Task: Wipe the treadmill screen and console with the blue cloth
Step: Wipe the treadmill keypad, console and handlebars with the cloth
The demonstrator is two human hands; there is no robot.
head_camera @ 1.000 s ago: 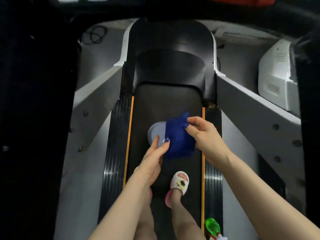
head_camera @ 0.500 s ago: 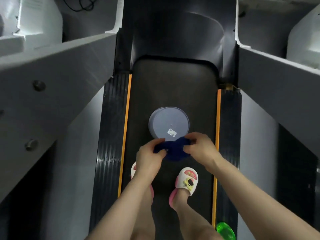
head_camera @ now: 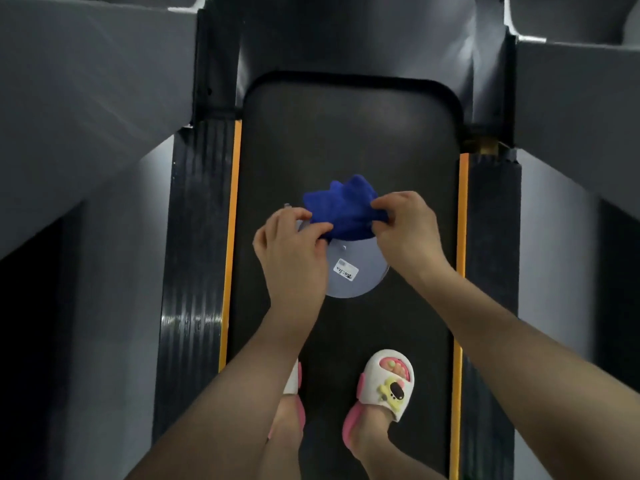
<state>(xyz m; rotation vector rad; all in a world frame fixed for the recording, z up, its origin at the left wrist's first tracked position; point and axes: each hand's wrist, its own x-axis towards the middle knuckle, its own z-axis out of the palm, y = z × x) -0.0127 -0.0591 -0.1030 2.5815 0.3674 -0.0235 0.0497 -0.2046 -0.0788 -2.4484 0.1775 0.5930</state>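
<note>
Cloth (head_camera: 341, 209) between hands, above round lid (head_camera: 360, 271) on belt (head_camera: 346, 133); slippers (head_camera: 388, 382) nearer.

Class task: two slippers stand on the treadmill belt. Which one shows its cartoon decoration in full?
The right foot's slipper: white, with a yellow cartoon figure fully visible. The other slipper is mostly hidden behind the left forearm.

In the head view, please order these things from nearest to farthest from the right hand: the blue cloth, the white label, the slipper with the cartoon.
1. Blue cloth: pinched by the right hand.
2. White label: on the round lid, lower left.
3. Slipper: below, on the belt.
</note>
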